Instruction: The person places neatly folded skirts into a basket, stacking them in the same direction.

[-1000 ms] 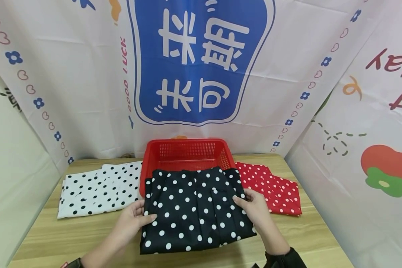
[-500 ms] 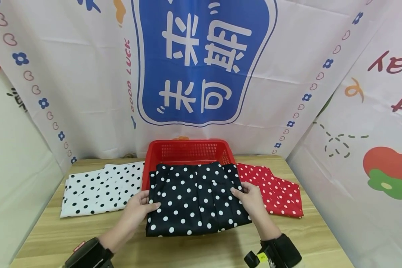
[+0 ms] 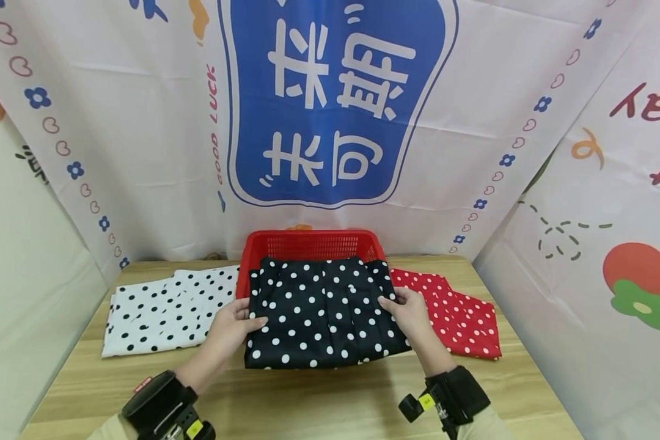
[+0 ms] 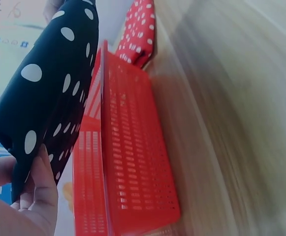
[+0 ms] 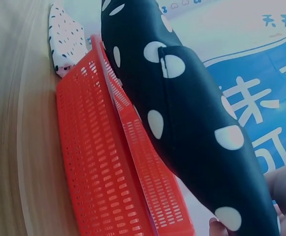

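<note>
Here the folded black polka-dot cloth (image 3: 324,315) is held up off the table, its far edge over the near rim of the red basket (image 3: 308,244). The left hand (image 3: 232,324) grips the cloth's left edge, thumb on top and fingers curled underneath; the right hand (image 3: 412,315) pinches the right edge the same way. In the wrist views the cloth hangs above the basket's slotted wall, not resting inside it.

At nine o'clock from the basket lies a white cloth with black dots (image 3: 165,311), flat on the table and touching the basket's side. At three o'clock lies a red cloth with white dots (image 3: 456,315), likewise flat.

The table (image 3: 319,397) is pale wood with a straight grain. A printed backdrop (image 3: 335,104) hangs at twelve o'clock, white with a large blue panel bearing white characters, edged with small hearts and flowers. Similar white sheets close the left and right sides.
</note>
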A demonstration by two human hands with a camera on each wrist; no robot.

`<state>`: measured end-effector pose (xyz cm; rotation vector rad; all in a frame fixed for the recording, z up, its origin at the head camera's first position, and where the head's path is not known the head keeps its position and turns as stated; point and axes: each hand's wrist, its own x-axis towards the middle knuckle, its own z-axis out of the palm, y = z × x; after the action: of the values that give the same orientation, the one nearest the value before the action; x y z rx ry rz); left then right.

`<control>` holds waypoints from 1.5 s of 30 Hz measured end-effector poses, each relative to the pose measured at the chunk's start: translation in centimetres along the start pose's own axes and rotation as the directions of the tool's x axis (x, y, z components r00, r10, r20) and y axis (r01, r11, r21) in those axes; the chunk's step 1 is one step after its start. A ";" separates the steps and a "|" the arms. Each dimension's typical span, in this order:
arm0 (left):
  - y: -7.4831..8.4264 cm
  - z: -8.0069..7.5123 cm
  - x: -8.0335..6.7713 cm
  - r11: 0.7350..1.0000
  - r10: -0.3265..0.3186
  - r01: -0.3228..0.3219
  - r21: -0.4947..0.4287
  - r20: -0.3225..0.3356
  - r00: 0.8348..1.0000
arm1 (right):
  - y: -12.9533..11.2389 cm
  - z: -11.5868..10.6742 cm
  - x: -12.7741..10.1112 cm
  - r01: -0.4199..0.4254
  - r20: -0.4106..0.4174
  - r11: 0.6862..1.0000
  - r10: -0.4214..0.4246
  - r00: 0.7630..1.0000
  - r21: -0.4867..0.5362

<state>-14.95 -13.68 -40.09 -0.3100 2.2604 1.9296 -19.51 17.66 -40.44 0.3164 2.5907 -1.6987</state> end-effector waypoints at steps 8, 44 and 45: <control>0.5 -0.2 2.0 1.000 0.005 -0.005 0.009 -0.019 1.000 | -0.1 0.8 2.2 0.011 -0.011 1.000 -0.011 1.000 0.000; 1.8 -0.5 8.2 0.996 -0.026 0.033 0.085 -0.083 0.996 | -0.7 3.7 7.2 -0.015 -0.046 0.997 0.012 0.999 -0.069; 1.9 -0.4 8.3 0.996 -0.030 0.037 0.080 -0.086 0.996 | -0.8 3.7 7.4 -0.015 -0.051 0.997 0.012 0.999 -0.074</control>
<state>-23.45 -14.30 -40.32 -0.4240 2.3633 1.8355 -27.19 15.10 -42.24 0.3786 2.6730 -1.6067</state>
